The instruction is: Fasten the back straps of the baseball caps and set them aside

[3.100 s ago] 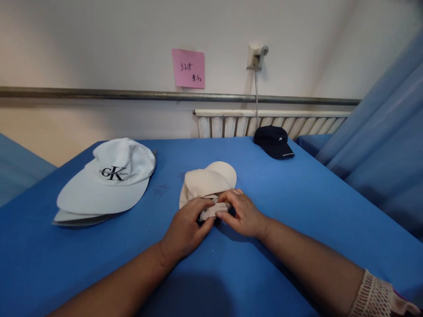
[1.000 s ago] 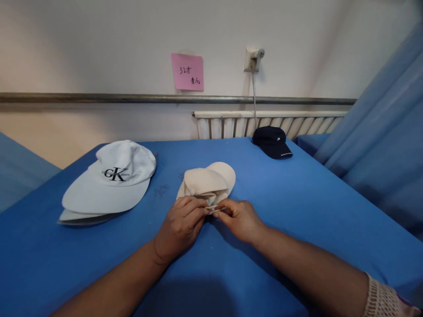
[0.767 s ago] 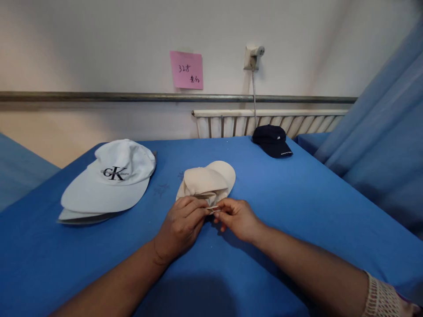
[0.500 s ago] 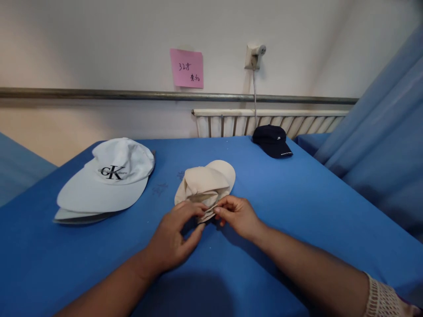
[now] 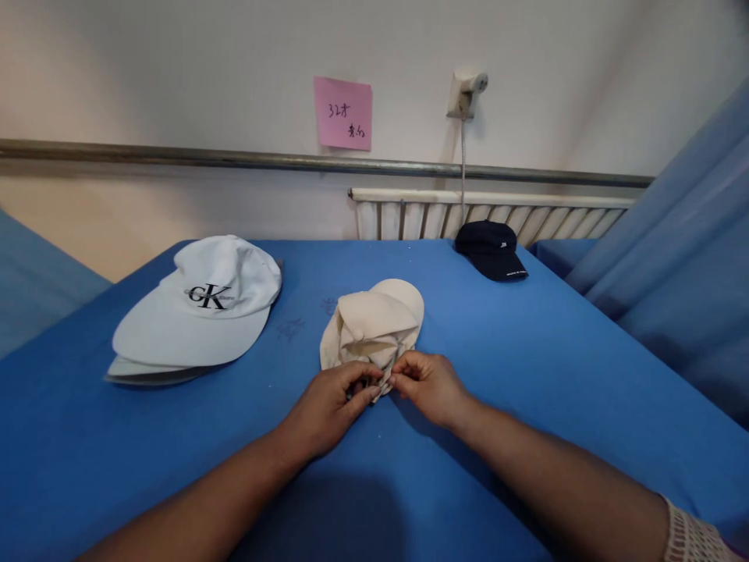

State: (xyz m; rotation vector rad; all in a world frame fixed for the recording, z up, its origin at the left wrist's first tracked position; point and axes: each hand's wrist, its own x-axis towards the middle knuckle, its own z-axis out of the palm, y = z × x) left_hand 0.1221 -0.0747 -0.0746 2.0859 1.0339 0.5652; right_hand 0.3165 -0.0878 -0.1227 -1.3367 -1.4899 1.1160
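Note:
A beige baseball cap [image 5: 380,316] lies in the middle of the blue-covered table, its brim pointing away to the back right and its crown partly caved in. At the cap's near edge, my left hand [image 5: 336,402] pinches the strap end between thumb and fingers. Close beside it, my right hand [image 5: 430,386] is closed, its thumb and forefinger gripping the same strap area. The fingertips of both hands almost meet. What exactly lies between them, such as a buckle, is too small to make out.
White caps [image 5: 204,297] with black lettering are stacked at the left. A dark navy cap [image 5: 491,250] sits at the back right corner of the blue table [image 5: 515,375]. Behind are a metal rail [image 5: 234,158], a radiator [image 5: 421,218] and a pink note [image 5: 343,113]; a blue curtain [image 5: 679,211] hangs right.
My left thumb and fingers have closed in on the strap, where they were spread apart before. My right hand keeps its pinch. The view has shifted slightly.

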